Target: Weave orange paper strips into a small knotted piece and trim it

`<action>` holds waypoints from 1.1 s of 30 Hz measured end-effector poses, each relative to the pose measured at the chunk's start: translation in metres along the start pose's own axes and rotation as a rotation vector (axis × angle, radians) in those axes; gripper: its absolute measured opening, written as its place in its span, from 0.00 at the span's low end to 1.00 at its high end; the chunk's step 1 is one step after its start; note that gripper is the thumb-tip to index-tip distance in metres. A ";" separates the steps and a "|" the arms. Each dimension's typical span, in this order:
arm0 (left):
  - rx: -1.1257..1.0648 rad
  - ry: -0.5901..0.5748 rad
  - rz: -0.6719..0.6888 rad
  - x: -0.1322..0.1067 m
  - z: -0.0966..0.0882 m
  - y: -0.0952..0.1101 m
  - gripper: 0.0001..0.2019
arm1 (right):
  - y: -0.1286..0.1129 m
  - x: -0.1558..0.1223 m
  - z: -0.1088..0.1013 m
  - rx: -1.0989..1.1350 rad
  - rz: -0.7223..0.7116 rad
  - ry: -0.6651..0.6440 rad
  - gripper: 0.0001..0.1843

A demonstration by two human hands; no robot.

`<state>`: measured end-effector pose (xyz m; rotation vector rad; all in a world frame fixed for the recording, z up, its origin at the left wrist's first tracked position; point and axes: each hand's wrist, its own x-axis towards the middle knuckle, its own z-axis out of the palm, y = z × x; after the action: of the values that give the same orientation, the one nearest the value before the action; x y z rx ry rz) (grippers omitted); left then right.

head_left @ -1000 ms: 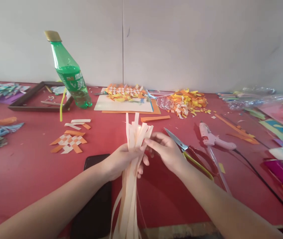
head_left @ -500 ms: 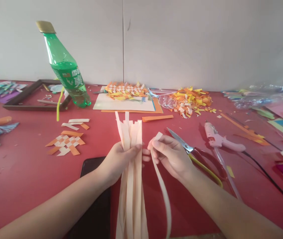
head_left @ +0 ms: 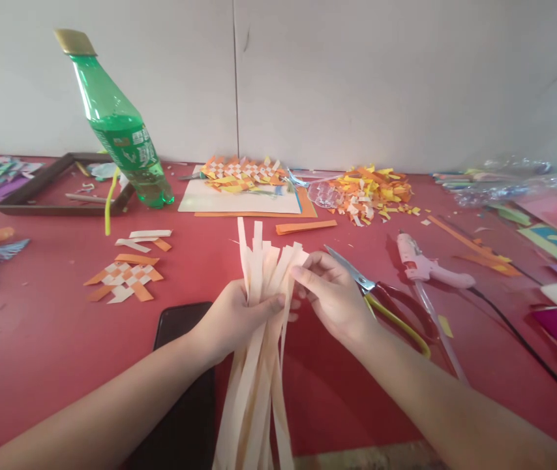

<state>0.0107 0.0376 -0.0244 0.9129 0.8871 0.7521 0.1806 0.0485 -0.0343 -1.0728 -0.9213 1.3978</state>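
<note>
My left hand [head_left: 234,316] is closed around a bundle of long cream paper strips [head_left: 259,365], which stand up above the fist and hang down toward me. My right hand [head_left: 330,294] pinches the top of one strip at the bundle's right side, fingers pressed together. Both hands hover over the red table [head_left: 38,339]. A black phone [head_left: 180,391] lies under my left forearm.
Scissors [head_left: 376,297] and a pink glue gun [head_left: 425,264] with its cord lie right of my hands. A green bottle [head_left: 119,134], a wooden frame [head_left: 48,192], woven orange-white pieces [head_left: 122,281], a white sheet [head_left: 242,196] and a scrap pile [head_left: 369,192] sit farther back. Coloured papers [head_left: 547,235] crowd the right.
Half a second ago my right hand held one strip apart from the bundle. That strip now lies back against the bundle, and my right hand has moved left to the bundle's top.
</note>
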 end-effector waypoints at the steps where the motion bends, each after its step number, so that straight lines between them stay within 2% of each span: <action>1: 0.011 0.002 0.000 -0.001 0.000 0.000 0.12 | 0.000 0.000 0.000 0.019 0.001 0.007 0.14; 5: 0.005 0.033 -0.034 -0.002 -0.001 0.001 0.17 | 0.000 0.000 0.000 0.048 0.034 0.010 0.23; 9: -0.066 0.028 -0.011 -0.002 0.000 0.003 0.15 | -0.001 -0.001 0.002 0.002 0.029 0.020 0.14; 15: -0.038 0.061 -0.006 0.001 0.000 0.000 0.12 | 0.000 -0.001 0.002 -0.002 0.036 0.014 0.12; 18: -0.055 0.138 -0.026 0.002 -0.003 -0.003 0.14 | -0.001 0.001 0.001 0.058 0.035 -0.002 0.11; 22: -0.018 0.224 -0.013 0.002 -0.005 -0.004 0.15 | -0.004 0.002 0.000 0.097 0.120 -0.067 0.13; 29: 0.037 0.108 0.047 0.002 -0.001 0.000 0.13 | -0.002 0.001 0.003 0.057 0.173 -0.040 0.16; 33: 0.049 0.089 0.044 0.000 0.002 0.003 0.14 | -0.001 0.001 0.002 0.072 0.197 -0.087 0.16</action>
<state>0.0117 0.0384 -0.0209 0.9504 0.9693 0.8170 0.1791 0.0492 -0.0328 -1.0784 -0.8382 1.6392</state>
